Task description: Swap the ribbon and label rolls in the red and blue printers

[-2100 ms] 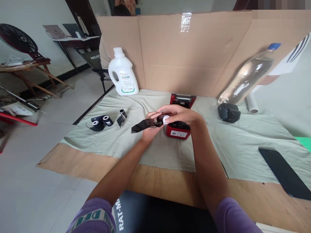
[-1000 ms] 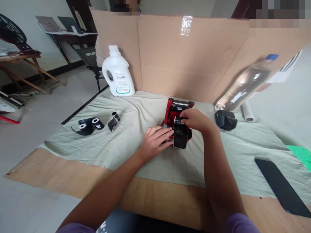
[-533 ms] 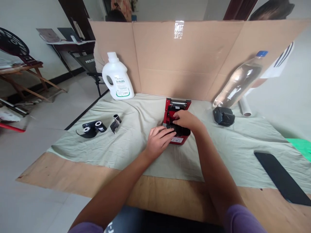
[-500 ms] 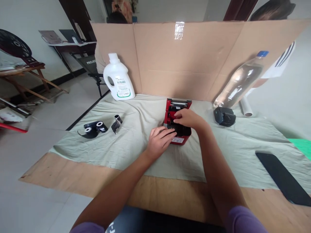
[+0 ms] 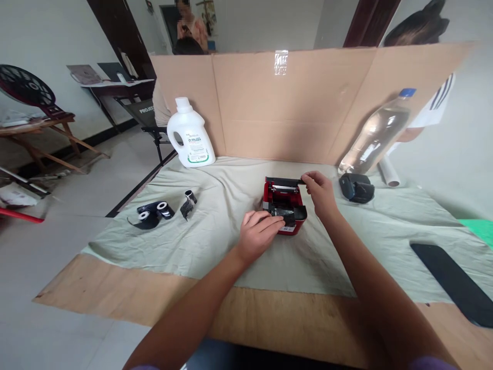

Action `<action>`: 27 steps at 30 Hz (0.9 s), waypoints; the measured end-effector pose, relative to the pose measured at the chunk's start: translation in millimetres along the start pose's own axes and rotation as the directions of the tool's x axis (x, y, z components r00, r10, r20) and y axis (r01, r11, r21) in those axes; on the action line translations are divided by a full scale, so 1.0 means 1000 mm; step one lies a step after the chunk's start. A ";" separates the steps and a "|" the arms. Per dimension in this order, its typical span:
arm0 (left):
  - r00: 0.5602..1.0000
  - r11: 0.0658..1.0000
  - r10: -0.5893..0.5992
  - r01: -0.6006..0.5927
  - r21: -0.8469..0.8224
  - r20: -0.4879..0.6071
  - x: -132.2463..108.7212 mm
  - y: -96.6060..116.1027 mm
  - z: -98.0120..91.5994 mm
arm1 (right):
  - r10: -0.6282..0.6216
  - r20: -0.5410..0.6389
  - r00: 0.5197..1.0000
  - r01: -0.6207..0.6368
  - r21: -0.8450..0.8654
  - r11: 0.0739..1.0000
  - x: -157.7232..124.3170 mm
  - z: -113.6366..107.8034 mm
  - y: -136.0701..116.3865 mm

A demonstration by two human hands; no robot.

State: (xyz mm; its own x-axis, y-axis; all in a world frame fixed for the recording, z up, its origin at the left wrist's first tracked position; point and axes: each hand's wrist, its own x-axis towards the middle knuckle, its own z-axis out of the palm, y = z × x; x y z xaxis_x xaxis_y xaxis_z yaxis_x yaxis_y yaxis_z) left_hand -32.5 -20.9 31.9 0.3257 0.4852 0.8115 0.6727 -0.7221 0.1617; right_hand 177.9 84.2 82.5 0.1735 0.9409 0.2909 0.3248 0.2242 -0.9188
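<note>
In the middle of the cloth stands a small red and black label printer [image 5: 298,226], its lid [image 5: 283,182] tilted partly up at the back. My right hand [image 5: 321,194] pinches the lid's right corner between thumb and fingers. At the front left, my left hand [image 5: 260,234] is closed against the printer, its fingers reaching over the front edge beside a shiny black piece of film [image 5: 284,214]. The thumb's grip is partly hidden. Left of my hands lie several black ribbon rolls [image 5: 164,209] and a small core with crumpled black film [image 5: 187,207].
A white detergent bottle [image 5: 192,136] and a large water bottle [image 5: 377,133] stand before a cardboard screen [image 5: 277,110]. A black device [image 5: 356,188] and a white tube [image 5: 389,172] are at the right; a phone [image 5: 450,280] lies near the front right edge. People are behind the screen.
My right hand has moved from inside the printer to the lid's right corner. The lid has swung down from upright. My left hand stays at the printer's front.
</note>
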 end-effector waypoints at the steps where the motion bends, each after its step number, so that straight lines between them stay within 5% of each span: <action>1: 1.000 1.000 0.006 -0.006 0.002 0.005 0.001 0.001 -0.001 | 0.032 -0.003 0.999 -0.032 0.032 0.999 -0.008 -0.001 0.006; 7: 0.999 1.000 0.008 -0.008 0.001 -0.044 0.001 -0.001 0.001 | 0.084 0.218 0.972 -0.149 0.301 0.942 -0.047 0.011 0.037; 15: 0.931 0.930 -0.358 0.363 -0.063 0.075 0.002 -0.020 0.009 | 0.056 0.233 0.971 -0.135 0.336 0.932 -0.052 0.019 0.047; 27: 0.957 0.958 -0.284 0.285 -0.013 0.053 0.005 -0.028 0.010 | 0.081 0.220 0.972 -0.162 0.381 0.910 -0.044 0.010 0.051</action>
State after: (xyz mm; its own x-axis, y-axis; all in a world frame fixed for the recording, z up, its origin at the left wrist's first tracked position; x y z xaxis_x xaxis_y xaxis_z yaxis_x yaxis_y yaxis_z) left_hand -43.4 6.6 25.7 0.1559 0.6956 0.7013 0.7292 -0.5600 0.3933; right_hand 177.3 56.8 19.7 -0.0098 0.9886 0.1501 -0.0865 0.1487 -0.9851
